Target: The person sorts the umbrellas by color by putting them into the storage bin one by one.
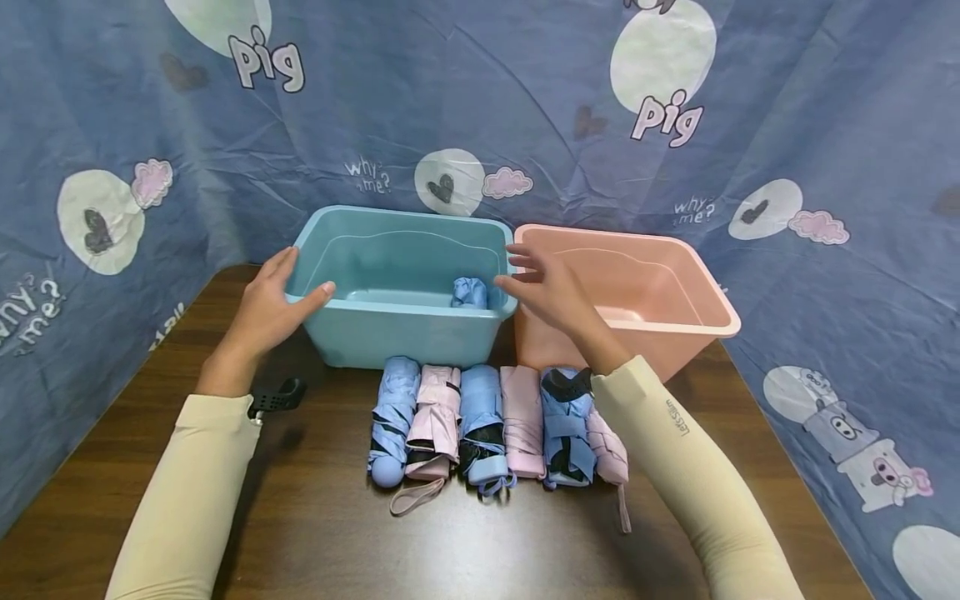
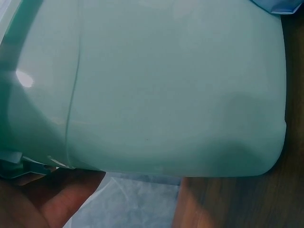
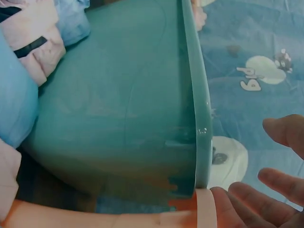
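A teal plastic bin (image 1: 390,337) stands at the back of the table, with a blue bundle of fabric (image 1: 469,292) inside near its right end. My left hand (image 1: 272,304) is at the bin's left end, thumb stretched over the front rim and fingers along the outer side. Over the right rim, my right hand (image 1: 551,287) has its fingers spread and holds nothing. Several folded umbrellas lie side by side in front of the bin, among them a blue one (image 1: 395,408), a pink one (image 1: 437,404) and another blue one (image 1: 566,421), partly covered by the right wrist strap.
A peach bin (image 1: 705,332) stands right beside the teal one, partly behind my right hand. Blue printed cloth (image 1: 465,100) hangs behind and around the brown wooden table (image 1: 322,517). A pink umbrella (image 1: 607,446) lies at the row's right end beside my sleeve.
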Demonstrator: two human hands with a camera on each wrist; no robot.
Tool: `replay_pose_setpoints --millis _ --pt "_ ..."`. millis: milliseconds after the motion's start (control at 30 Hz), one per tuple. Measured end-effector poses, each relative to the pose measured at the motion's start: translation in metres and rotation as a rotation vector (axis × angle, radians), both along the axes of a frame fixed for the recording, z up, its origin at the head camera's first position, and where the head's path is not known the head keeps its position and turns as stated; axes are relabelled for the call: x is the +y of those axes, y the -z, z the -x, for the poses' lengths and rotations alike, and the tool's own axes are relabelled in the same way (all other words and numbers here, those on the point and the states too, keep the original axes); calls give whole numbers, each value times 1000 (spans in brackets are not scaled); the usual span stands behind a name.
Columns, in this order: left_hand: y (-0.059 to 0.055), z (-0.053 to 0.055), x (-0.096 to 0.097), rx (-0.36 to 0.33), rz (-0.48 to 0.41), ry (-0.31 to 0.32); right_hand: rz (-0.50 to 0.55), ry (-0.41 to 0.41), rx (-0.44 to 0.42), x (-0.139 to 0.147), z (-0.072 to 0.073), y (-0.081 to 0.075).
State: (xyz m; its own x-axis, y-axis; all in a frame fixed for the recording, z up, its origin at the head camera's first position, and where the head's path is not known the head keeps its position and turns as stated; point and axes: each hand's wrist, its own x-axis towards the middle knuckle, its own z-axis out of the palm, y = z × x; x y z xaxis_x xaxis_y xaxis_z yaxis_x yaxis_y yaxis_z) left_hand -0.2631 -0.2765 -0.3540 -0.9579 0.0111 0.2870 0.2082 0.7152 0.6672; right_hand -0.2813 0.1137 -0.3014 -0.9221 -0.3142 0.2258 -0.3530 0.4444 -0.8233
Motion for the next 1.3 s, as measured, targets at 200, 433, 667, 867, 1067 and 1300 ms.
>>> replay_pose_setpoints --millis 200,433,667,867,1067,1300 --pt "0 1 -1 19 2 -6 36 -25 71 14 -14 4" --pt "1 2 0 7 -1 -2 71 5 138 28 -48 -4" --pt "1 1 0 8 -3 -2 66 29 162 42 -76 -17" --pt "0 0 0 7 -2 -4 42 87 136 61 -87 -12" --pt "0 1 0 14 3 -4 58 134 111 79 -95 -3" --pt "1 1 1 9 1 -10 69 186 126 106 -90 28"
